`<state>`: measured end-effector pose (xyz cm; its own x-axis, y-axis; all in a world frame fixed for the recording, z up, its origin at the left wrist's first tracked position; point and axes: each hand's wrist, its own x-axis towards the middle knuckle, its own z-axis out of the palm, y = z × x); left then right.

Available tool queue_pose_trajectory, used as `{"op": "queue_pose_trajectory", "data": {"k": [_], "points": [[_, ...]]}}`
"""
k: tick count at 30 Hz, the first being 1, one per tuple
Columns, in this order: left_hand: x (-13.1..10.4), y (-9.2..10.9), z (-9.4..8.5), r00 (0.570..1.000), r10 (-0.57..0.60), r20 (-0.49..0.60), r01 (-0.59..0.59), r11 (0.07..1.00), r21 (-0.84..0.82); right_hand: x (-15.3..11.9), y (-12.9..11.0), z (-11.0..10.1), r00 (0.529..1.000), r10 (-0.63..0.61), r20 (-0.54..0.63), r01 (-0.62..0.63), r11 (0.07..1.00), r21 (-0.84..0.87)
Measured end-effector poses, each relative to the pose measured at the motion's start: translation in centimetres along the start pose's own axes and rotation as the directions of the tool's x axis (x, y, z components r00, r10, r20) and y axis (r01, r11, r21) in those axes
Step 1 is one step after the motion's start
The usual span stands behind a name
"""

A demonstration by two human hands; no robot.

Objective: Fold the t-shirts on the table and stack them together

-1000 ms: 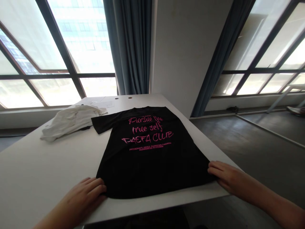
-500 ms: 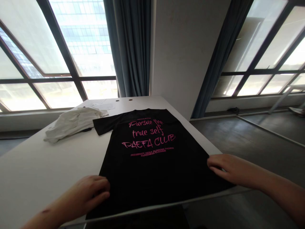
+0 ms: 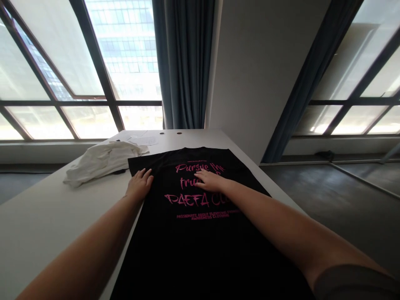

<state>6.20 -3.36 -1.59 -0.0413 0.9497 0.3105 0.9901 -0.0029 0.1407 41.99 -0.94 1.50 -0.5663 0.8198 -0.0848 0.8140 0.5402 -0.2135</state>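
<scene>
A black T-shirt (image 3: pixel 193 250) with pink lettering lies spread on the white table (image 3: pixel 37 233), its collar toward the far end. My left hand (image 3: pixel 139 183) is at the shirt's left sleeve, fingers apart, holding nothing. Over the printed words in the upper middle of the shirt is my right hand (image 3: pixel 208 180), its fingers spread and nothing in them. The right forearm crosses the shirt's right side and hides part of the print and the right edge.
A crumpled white garment (image 3: pixel 100 162) lies left of the shirt, with a bit of black beside it. Papers (image 3: pixel 145 140) and two round holes are at the table's far end. Behind stand windows, blue curtains (image 3: pixel 184 62) and a pillar.
Both hands have let go of the shirt's lower side edges and moved forward, the left to the sleeve, the right onto the print. The view has shifted slightly.
</scene>
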Motion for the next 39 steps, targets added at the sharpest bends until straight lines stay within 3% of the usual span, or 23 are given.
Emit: {"op": "queue_pose_trajectory", "data": {"k": [3,6,10,14,20,25,31,36,39], "points": [[1.6,-2.1,0.4,0.982,-0.184,-0.034,0.184,0.983,-0.012,6.9,-1.1,-0.1,0.999,0.035,-0.002,-0.035,0.999,0.017],[2.8,-3.1,0.7,0.937,-0.346,-0.044,0.345,0.938,-0.009,13.1,-2.5,-0.3,0.996,0.089,0.018,-0.089,0.995,0.040],[4.6,-4.1,1.5,0.926,-0.376,-0.022,0.375,0.927,-0.024,19.9,-3.3,-0.4,0.987,0.155,0.044,-0.158,0.986,0.055],[6.5,-5.5,2.4,0.923,-0.385,-0.022,0.384,0.922,-0.054,24.2,-3.0,0.3,0.963,0.269,0.031,-0.270,0.961,0.053],[9.1,-7.3,3.5,0.920,-0.387,-0.066,0.373,0.913,-0.163,26.1,-2.2,1.8,0.948,0.319,-0.014,-0.319,0.948,0.022],[10.7,-7.8,3.1,0.906,-0.379,-0.187,0.320,0.904,-0.284,26.1,-1.8,2.1,0.954,0.294,-0.057,-0.293,0.956,0.029],[10.9,-6.6,2.3,0.876,-0.356,-0.325,0.209,0.888,-0.410,25.9,-2.0,2.0,0.959,0.282,-0.033,-0.281,0.959,0.026],[10.6,-5.3,1.1,0.900,-0.271,-0.341,0.102,0.892,-0.441,25.8,-2.1,1.8,0.957,0.288,-0.020,-0.288,0.957,0.034],[10.8,-4.1,0.2,0.895,-0.168,-0.412,-0.035,0.896,-0.443,26.0,-2.4,1.7,0.948,0.317,-0.019,-0.316,0.948,0.047]]}}
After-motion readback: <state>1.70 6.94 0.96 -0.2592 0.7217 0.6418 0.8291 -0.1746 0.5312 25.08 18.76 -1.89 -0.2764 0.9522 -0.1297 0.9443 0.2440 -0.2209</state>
